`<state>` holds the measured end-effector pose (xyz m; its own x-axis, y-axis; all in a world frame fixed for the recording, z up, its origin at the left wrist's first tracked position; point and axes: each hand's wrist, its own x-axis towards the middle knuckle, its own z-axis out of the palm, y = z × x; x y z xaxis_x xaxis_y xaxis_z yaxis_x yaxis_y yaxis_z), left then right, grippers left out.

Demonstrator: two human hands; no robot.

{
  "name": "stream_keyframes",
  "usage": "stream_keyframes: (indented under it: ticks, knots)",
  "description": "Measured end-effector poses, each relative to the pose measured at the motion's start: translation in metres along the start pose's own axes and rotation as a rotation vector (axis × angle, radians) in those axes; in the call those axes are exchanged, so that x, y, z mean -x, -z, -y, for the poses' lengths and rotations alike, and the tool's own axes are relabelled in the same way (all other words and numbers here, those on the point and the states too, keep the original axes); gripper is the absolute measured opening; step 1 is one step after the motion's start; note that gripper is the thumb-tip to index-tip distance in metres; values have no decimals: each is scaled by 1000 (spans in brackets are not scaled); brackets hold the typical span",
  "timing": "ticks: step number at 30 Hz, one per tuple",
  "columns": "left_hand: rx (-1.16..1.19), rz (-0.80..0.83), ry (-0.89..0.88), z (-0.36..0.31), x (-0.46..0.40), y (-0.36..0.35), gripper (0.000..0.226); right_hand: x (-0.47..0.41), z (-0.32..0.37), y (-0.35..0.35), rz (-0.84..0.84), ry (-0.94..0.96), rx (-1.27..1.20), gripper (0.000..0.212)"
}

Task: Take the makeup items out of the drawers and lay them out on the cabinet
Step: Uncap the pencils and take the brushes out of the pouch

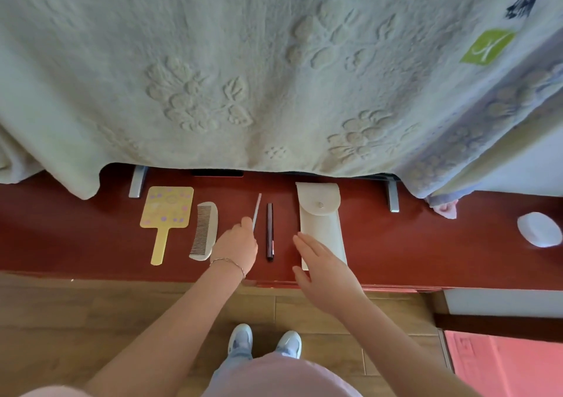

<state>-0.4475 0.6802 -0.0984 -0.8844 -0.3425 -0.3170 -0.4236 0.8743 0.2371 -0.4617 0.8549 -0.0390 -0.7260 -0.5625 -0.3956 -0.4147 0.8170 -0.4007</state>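
While the person stands close against the red worktop [76, 238], the nearest risk sits at its front edge. The right hand [326, 270] lies flat, fingers [307, 244] straight and holding nothing, over the near left corner of the white snap pouch [323, 226]; that end of the pouch lies near the lip, so a careless sweep back toward the body could, I judge, drag it off onto the wooden floor [91, 314].

Beside it the left hand [236, 246] has its fingers curled round the lower end of a thin pale stick [256, 211], perhaps a liner pencil or a small brush; it is too slim to tell. The stick is tilted, its far tip raised or angled away, and I cannot tell whether it touches the surface. Just right of it lies the dark tube [270, 230], and something that round would likely roll if nudged while the stick is set straight. To the left, the comb [204, 230] and the yellow hand mirror [166, 220] lie just beside each other, and the wrist could easily knock the comb out of line.

Farther back, the hanging embossed cloth [243, 77] drapes low over the rear of the worktop; anything pushed too far could slip under its hem.
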Motion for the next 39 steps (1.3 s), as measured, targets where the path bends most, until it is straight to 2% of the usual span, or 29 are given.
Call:
stream_keyframes:
  ticks: [4, 7, 10, 14, 17, 21, 24, 29, 32, 37, 39]
  knots:
    - [21, -20, -2, 1, 1, 2, 20, -1, -3, 5, -15, 13, -37, 55]
    - [82, -95, -45, 6, 10, 10, 19, -3, -2, 11, -68, -17, -184, 52]
    - [206, -202, -161, 9, 30, 22, 15, -10, 5, 18, -127, -116, -529, 43]
    - [278, -238, -313, 4, 56, 33, 11, -29, 15, 22, -138, -240, -1000, 27]
    - [277, -234, -341, 4, 65, 35, 9, -33, 21, 27, -211, -257, -1183, 16]
    - [262, -235, -377, 11, 70, 37, 10, -30, 27, 28, -267, -271, -1274, 9]
    - [310, -247, -371, 15, 72, 37, 14, -27, 33, 25, -228, -283, -1347, 8]
    - [322, -326, -360, 12, 69, 37, 30, -23, 43, 18, -154, -265, -1324, 10]
    - [368, -286, -360, 17, 70, 36, 25, -25, 41, 23, -201, -276, -1355, 13]
    - [417, -244, -336, 22, 75, 36, 45, -29, 41, 31, -180, -258, -1380, 11]
    - [397, -239, -328, 24, 73, 38, 36, -31, 44, 31, -170, -246, -1362, 12]
